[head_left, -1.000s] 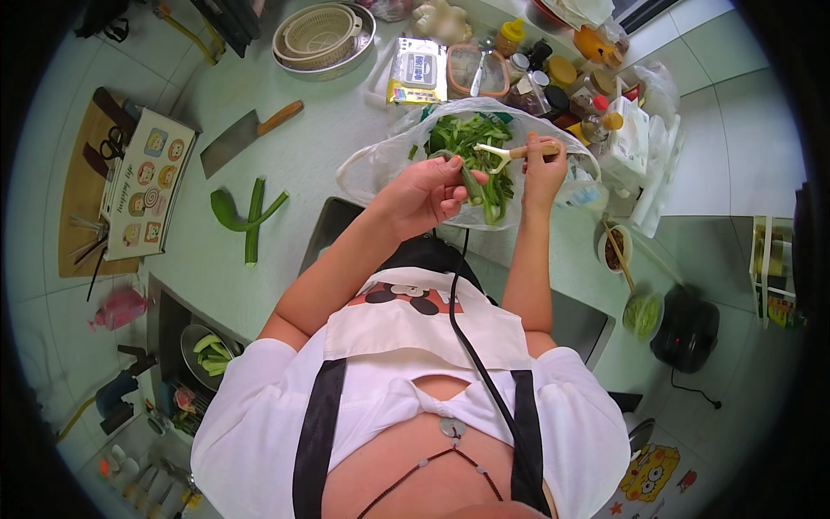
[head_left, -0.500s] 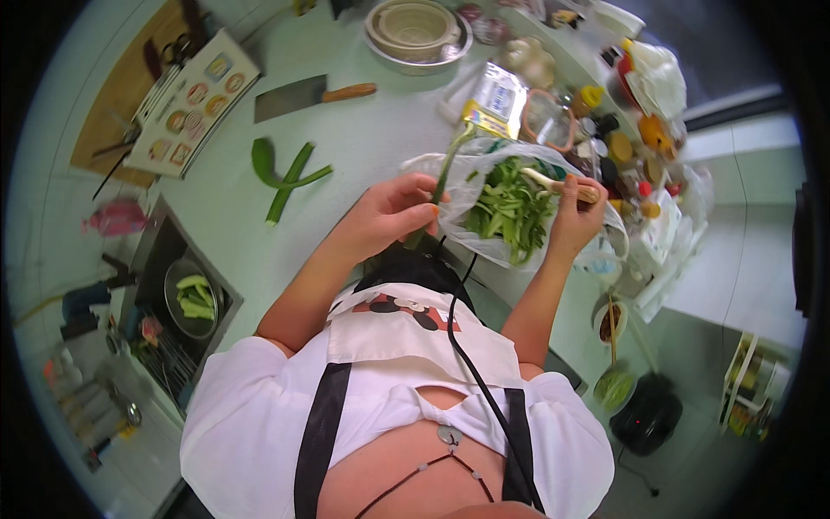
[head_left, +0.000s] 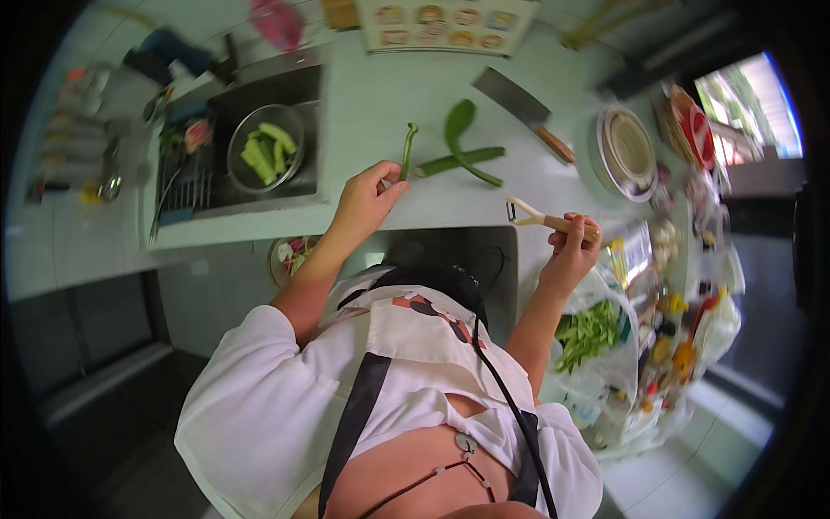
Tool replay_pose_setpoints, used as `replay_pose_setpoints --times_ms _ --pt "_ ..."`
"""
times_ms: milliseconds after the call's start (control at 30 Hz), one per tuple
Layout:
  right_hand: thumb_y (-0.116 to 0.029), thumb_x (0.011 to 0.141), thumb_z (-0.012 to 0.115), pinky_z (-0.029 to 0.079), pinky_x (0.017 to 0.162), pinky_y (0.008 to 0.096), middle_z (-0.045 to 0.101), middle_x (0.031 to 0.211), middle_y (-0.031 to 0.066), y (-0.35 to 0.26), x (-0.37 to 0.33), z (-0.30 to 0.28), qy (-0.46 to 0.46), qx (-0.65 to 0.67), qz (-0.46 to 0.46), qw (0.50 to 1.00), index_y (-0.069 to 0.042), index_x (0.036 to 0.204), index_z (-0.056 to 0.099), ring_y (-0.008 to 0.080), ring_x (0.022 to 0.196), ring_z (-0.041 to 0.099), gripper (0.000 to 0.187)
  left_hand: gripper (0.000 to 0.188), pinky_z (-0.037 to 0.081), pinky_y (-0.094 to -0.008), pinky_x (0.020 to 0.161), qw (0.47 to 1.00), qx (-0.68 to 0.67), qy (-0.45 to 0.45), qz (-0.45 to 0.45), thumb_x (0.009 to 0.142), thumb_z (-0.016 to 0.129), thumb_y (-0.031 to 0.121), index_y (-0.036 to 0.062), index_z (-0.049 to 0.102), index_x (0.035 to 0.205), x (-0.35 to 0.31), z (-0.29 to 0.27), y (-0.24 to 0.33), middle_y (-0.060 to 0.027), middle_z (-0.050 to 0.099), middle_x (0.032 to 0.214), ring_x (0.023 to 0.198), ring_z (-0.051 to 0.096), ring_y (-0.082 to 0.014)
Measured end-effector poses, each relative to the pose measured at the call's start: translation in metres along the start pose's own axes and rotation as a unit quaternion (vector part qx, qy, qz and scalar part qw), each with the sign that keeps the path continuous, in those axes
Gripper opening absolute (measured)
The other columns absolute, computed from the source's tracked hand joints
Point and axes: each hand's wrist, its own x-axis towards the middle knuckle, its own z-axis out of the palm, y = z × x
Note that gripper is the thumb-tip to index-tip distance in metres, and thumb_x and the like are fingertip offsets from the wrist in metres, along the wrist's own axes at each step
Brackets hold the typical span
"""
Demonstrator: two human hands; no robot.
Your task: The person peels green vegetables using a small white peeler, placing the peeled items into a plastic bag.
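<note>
My left hand (head_left: 370, 195) is closed on a slim green vegetable piece (head_left: 408, 149) with a hooked tip, held upright over the counter's front edge. Just right of it on the counter lies a straight green piece (head_left: 475, 160), crossed by a curved green piece (head_left: 459, 121) with one broad end. In my right hand (head_left: 571, 246) is a Y-shaped peeler (head_left: 532, 213) with a pale head and wooden handle, its blade end toward the left. A cleaver (head_left: 516, 97) with a wooden handle rests beyond the green pieces.
At the left, a bowl (head_left: 296, 164) of light green vegetable pieces stands in the sink (head_left: 309, 86). Nested bowls (head_left: 644, 160) sit at the right. A plastic bag (head_left: 628, 363) holds leafy greens (head_left: 590, 333), with several bottles (head_left: 673, 303) beside it. Below the counter is a container of scraps (head_left: 278, 264).
I have turned left, so the sink and counter shift into the middle of view. Both hands have moved away from the bag of greens, still holding the peeler and the green piece.
</note>
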Motion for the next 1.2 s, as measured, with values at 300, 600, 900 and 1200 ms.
replay_pose_setpoints --times_ms 300,600,900,1200 --pt "-0.014 0.085 0.053 0.036 0.044 0.0179 0.056 0.077 0.0064 0.038 -0.011 0.109 -0.177 0.036 0.064 0.981 -0.004 0.086 0.049 0.0076 0.048 0.044 0.011 0.024 0.043 -0.0348 0.06 0.951 0.112 0.276 -0.078 0.074 0.06 0.016 0.0028 0.055 0.093 -0.021 -0.116 -0.094 -0.013 0.059 0.081 0.067 0.056 -0.0295" --pt "-0.014 0.085 0.053 0.035 0.044 0.0174 0.056 0.076 0.0065 0.032 -0.025 0.132 -0.199 0.013 0.059 0.978 -0.003 0.085 0.049 0.0075 0.048 0.044 0.011 0.038 0.043 -0.0388 0.077 0.946 0.18 0.255 -0.091 0.076 0.057 0.018 0.0034 0.051 0.111 0.003 -0.118 -0.128 -0.0166 0.056 0.102 0.094 0.053 -0.0333" --pt "-0.011 0.084 0.054 0.035 0.044 0.0174 0.056 0.077 0.0078 0.016 -0.01 0.058 -0.05 0.023 0.03 0.998 -0.004 0.086 0.05 0.0067 0.048 0.044 0.009 0.029 0.045 -0.034 0.067 0.986 0.16 0.037 -0.016 0.075 0.058 0.018 0.0055 0.056 0.101 0.049 -0.013 -0.088 -0.0106 0.059 0.088 0.074 0.059 -0.0251" --pt "-0.013 0.084 0.055 0.036 0.043 0.0176 0.057 0.078 0.0079 -0.006 -0.018 -0.033 0.13 0.007 -0.017 0.991 -0.005 0.087 0.049 0.0076 0.048 0.046 0.01 0.022 0.044 -0.0332 0.071 0.957 0.256 -0.05 0.126 0.071 0.06 0.015 0.0081 0.057 0.093 0.086 0.081 -0.066 -0.0086 0.054 0.094 0.087 0.054 -0.0244"
